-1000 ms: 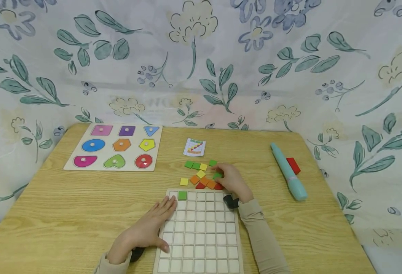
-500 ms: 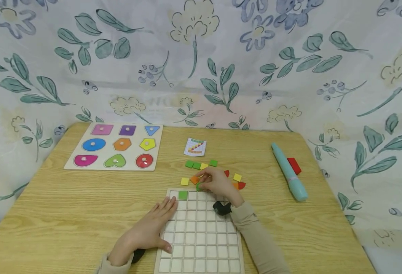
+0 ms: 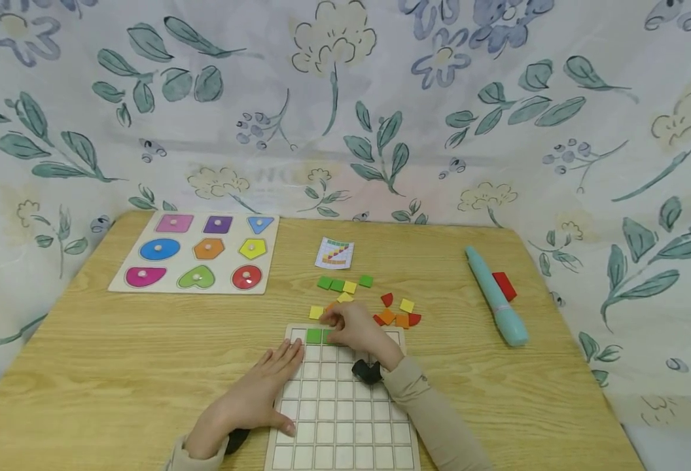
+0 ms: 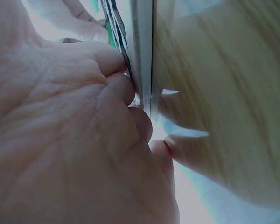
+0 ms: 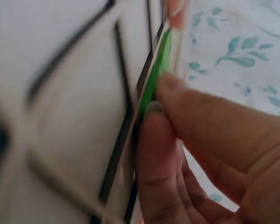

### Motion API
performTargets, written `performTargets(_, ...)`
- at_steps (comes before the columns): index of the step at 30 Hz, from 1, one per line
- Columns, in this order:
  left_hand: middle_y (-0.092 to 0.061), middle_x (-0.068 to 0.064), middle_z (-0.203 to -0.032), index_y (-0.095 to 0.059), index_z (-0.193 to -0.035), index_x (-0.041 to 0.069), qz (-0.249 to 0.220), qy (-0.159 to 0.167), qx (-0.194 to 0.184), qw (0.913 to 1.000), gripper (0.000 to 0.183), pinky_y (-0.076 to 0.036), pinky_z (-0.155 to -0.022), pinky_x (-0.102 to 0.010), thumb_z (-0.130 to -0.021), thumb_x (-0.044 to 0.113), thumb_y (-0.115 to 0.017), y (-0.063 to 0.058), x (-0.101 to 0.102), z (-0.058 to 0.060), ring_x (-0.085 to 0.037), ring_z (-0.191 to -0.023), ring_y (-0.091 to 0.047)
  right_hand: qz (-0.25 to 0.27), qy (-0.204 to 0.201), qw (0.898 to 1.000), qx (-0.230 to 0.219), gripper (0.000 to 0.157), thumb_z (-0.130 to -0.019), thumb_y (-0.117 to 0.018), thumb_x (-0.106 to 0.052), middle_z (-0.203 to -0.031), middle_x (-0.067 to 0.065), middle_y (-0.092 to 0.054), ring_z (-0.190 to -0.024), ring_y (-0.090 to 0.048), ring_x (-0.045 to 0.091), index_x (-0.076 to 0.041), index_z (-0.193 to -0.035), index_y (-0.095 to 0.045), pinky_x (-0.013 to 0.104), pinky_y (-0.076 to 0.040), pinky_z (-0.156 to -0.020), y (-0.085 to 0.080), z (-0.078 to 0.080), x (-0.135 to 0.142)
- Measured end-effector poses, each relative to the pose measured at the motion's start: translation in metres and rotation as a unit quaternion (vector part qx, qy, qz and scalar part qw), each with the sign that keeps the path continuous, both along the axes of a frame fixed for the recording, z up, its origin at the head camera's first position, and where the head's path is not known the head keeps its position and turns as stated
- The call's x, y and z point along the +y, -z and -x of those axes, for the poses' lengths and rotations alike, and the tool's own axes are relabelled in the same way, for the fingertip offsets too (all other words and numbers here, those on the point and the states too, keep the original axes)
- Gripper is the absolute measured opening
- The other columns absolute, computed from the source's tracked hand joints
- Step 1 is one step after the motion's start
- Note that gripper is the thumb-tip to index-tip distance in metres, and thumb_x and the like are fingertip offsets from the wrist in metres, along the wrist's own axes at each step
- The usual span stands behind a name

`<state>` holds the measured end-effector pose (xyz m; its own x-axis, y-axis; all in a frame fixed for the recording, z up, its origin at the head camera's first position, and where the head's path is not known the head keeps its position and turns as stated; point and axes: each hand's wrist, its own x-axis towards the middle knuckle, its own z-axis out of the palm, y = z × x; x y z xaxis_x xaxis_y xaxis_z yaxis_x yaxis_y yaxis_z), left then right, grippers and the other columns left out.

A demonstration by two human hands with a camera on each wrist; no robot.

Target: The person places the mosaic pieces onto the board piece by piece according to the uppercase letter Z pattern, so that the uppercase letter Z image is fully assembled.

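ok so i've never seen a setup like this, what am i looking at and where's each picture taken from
There's no machine here, just a person's two bare hands. The wide picture comes from a camera worn on the head, looking forward and down; the two close-ups come from cameras on the wrists. On the wooden table lies a gridded board. The left hand rests along its left side, while the right hand pinches a green tile at the far row, beside another green tile. Past the board are loose tiles and a small pattern card; farther left is a shape puzzle, and to the right a turquoise stick-like object.
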<state>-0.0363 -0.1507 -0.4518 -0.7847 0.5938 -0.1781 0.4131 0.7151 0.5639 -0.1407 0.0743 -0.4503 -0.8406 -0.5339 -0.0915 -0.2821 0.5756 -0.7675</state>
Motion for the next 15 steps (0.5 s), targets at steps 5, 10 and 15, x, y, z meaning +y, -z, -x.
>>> performTargets(5,-0.012,-0.020,-0.161,-0.019,-0.153,-0.002,-0.003,0.000,-0.001,1.0000,0.124,-0.013,-0.118,-0.061,-0.061,0.057,-0.078,-0.001,-0.002,-0.001,-0.040,-0.149,-0.009,0.029,0.018,0.999,-0.028,0.026,-0.086,-0.072,-0.009,-0.096,0.009,-0.067,-0.074,-0.055,0.009,-0.005,-0.111,-0.069,0.018,-0.048,-0.065,0.000,0.011,0.000)
performTargets(10,-0.011,-0.019,-0.162,-0.019,-0.153,-0.002,0.005,-0.001,0.000,1.0000,0.124,-0.012,-0.118,-0.059,-0.060,0.056,-0.079,0.000,-0.001,-0.002,-0.039,-0.150,-0.008,0.087,0.135,0.987,-0.014,0.030,-0.088,-0.069,-0.008,-0.111,0.014,-0.068,-0.077,-0.061,0.020,-0.006,-0.117,-0.066,0.026,-0.051,-0.066,0.003,0.035,0.001)
performTargets(15,-0.014,-0.018,-0.162,-0.021,-0.152,-0.001,0.004,-0.006,-0.005,1.0000,0.119,-0.013,-0.119,-0.060,-0.063,0.052,-0.079,-0.002,0.001,-0.004,-0.038,-0.150,-0.008,0.059,0.191,0.980,0.017,0.040,-0.082,-0.075,-0.008,-0.118,0.012,-0.068,-0.104,-0.064,0.029,-0.006,-0.120,-0.065,0.040,-0.053,-0.089,0.007,0.052,-0.005)
